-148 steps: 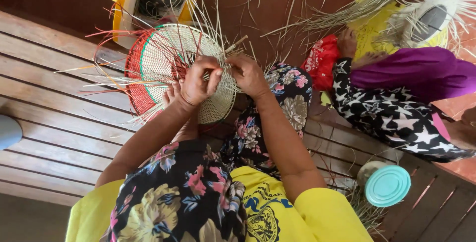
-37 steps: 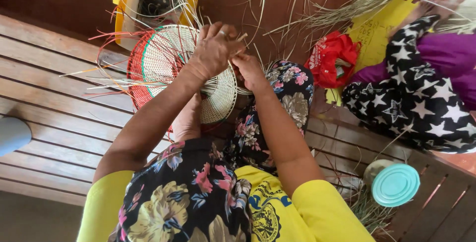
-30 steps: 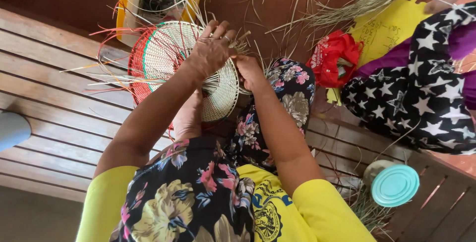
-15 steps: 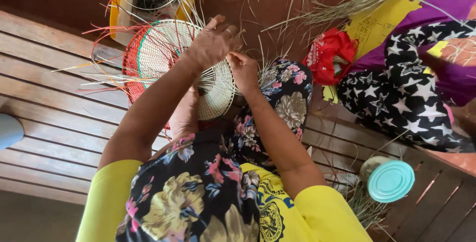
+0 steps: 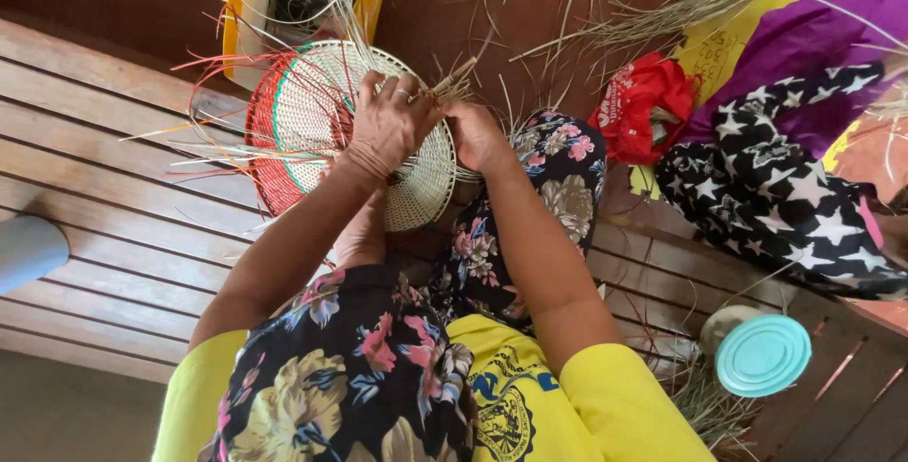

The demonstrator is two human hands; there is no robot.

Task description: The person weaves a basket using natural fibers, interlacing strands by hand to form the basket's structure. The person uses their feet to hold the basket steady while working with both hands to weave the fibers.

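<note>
A round woven basket [image 5: 312, 112], cream in the middle with a green ring and a red rim, rests tilted on my lap, loose straw ends sticking out all around. My left hand [image 5: 390, 120] lies over its cream face, fingers curled on the weave near the upper edge. Just to the right, my right hand [image 5: 476, 136] pinches a bunch of pale straw strands [image 5: 452, 77] at the basket's edge. Both hands touch at the thumbs.
Wooden slat flooring [image 5: 104, 150] runs to the left. A yellow bag [image 5: 248, 8] lies behind the basket. Loose straw [image 5: 681, 8], a red cloth bundle [image 5: 643, 103] and another person's star-patterned legs [image 5: 785, 197] are at right. A teal lid [image 5: 762, 355] sits at lower right.
My left hand has slid down from the basket's top edge onto its face, and the hands have drawn together on the straw strands. The person at right has shifted.
</note>
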